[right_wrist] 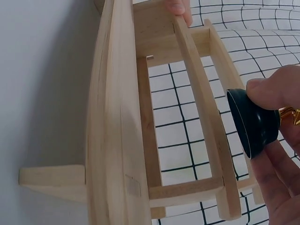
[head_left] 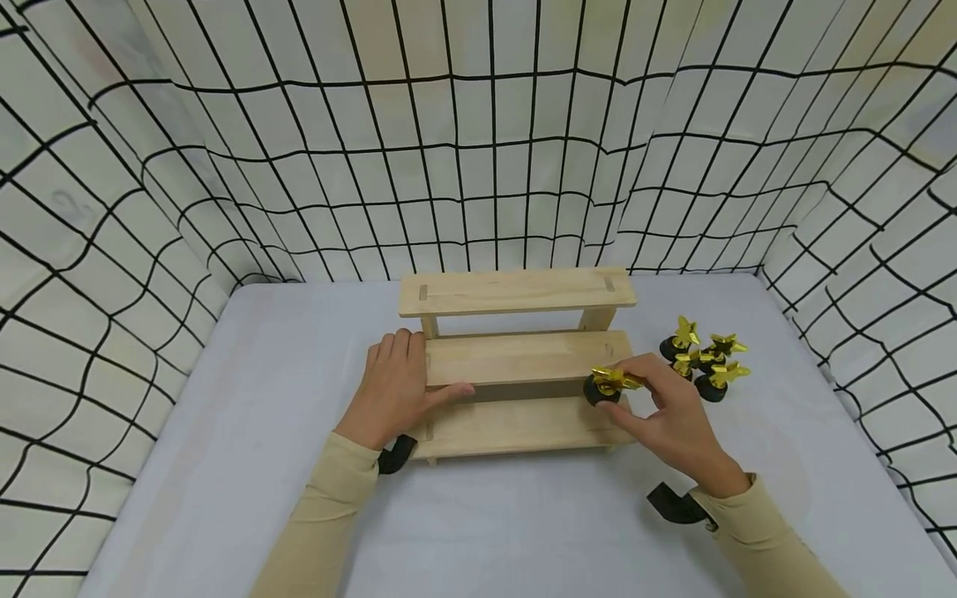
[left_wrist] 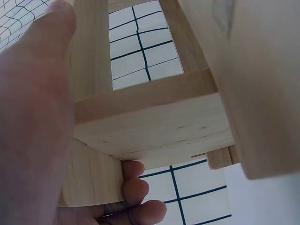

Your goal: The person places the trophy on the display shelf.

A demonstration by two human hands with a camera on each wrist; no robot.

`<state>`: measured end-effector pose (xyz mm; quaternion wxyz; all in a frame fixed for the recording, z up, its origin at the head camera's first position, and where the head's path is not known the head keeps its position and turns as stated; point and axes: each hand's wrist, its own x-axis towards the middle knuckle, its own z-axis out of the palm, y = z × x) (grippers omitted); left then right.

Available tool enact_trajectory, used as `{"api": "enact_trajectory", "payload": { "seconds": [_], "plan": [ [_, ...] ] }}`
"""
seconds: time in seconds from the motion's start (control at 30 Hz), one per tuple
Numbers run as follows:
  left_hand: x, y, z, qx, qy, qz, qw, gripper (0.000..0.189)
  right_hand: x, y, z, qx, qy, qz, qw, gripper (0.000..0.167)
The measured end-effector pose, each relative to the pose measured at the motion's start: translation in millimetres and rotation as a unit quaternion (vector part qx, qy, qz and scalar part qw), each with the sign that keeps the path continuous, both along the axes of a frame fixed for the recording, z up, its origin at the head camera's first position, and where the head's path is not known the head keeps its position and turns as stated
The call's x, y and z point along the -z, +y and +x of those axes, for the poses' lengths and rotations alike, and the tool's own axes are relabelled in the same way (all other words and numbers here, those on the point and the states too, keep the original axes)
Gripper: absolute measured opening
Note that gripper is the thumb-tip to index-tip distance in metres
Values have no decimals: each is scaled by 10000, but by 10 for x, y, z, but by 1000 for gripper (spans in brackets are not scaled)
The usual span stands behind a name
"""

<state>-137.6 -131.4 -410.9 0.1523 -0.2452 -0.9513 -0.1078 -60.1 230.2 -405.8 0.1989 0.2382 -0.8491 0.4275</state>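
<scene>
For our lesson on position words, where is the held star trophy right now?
In the head view, the held star trophy is in the right hand, near the right end of the wooden rack, left of the other trophies.

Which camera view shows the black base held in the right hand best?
The right wrist view: there the black base appears large, from the side. The head view shows it small, partly behind the gold top; the left wrist view does not.
</scene>
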Motion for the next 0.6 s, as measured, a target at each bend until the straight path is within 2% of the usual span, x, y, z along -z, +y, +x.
{"api": "enact_trajectory", "payload": {
  "seconds": [0.4, 0.6],
  "plan": [
    [14, -14, 23, 55, 163, -36, 9998, 89, 4, -121, 5, -215, -27, -139, 9997, 55],
    [-8, -1, -14, 12, 70, -34, 10000, 88, -30, -227, -16, -343, -222, -335, 9986, 52]
  ]
}}
